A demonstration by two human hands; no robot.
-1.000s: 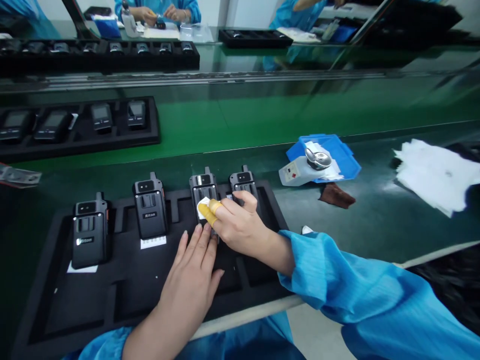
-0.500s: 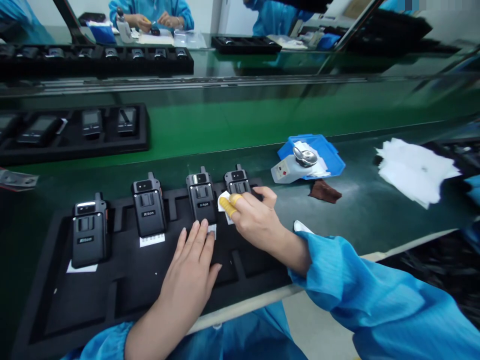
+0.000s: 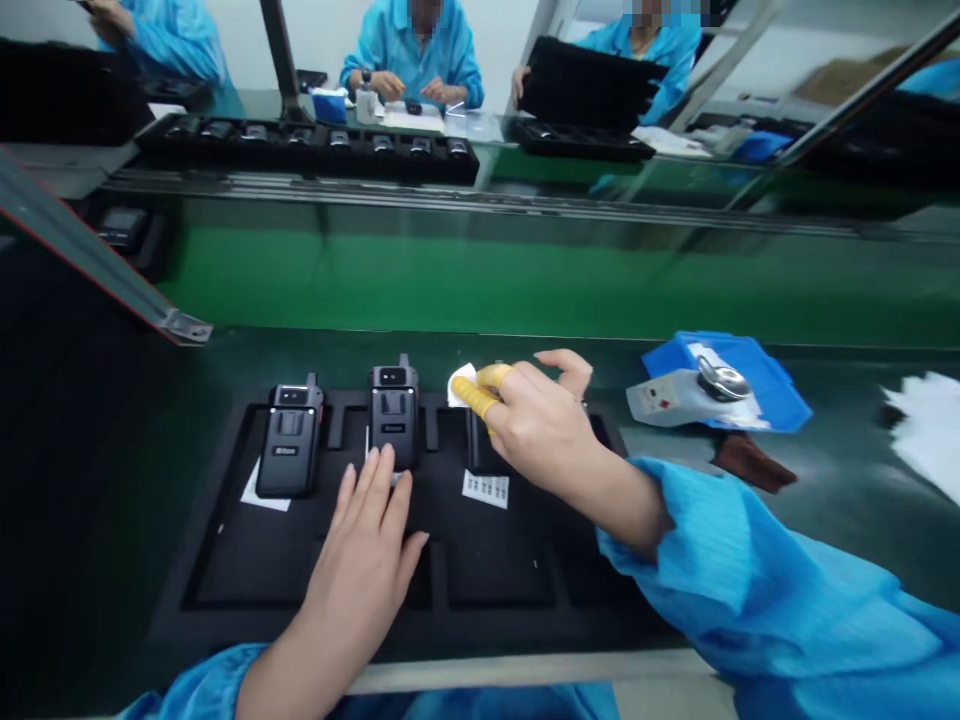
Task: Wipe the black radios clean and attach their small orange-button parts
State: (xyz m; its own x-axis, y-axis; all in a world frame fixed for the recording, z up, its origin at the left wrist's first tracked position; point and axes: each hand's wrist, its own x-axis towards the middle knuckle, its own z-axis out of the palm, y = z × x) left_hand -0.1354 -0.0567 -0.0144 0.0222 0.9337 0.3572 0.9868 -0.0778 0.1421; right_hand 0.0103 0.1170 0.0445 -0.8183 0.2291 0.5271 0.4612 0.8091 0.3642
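Observation:
My right hand, yellow covers on two fingers, pinches a small white wipe at the top of a black two-way radio. That hand hides much of this radio. My left hand lies flat with fingers stretched, its fingertips at the lower end of another radio marked "Riton". Farther left a third radio lies back side up, over a white paper slip. A printed label sheet shows below the radio at my right hand. All lie in a black foam tray.
To the right are a blue bin, a white bottle with a metal top, a brown cloth and white wipes. A metal strut slants at left. Beyond the green divider, co-workers sit by a tray of devices.
The view has shifted, so the tray and bin appear farther right. Both hands have moved left along the tray, each to the neighbouring radio. The wipe stays in my right hand.

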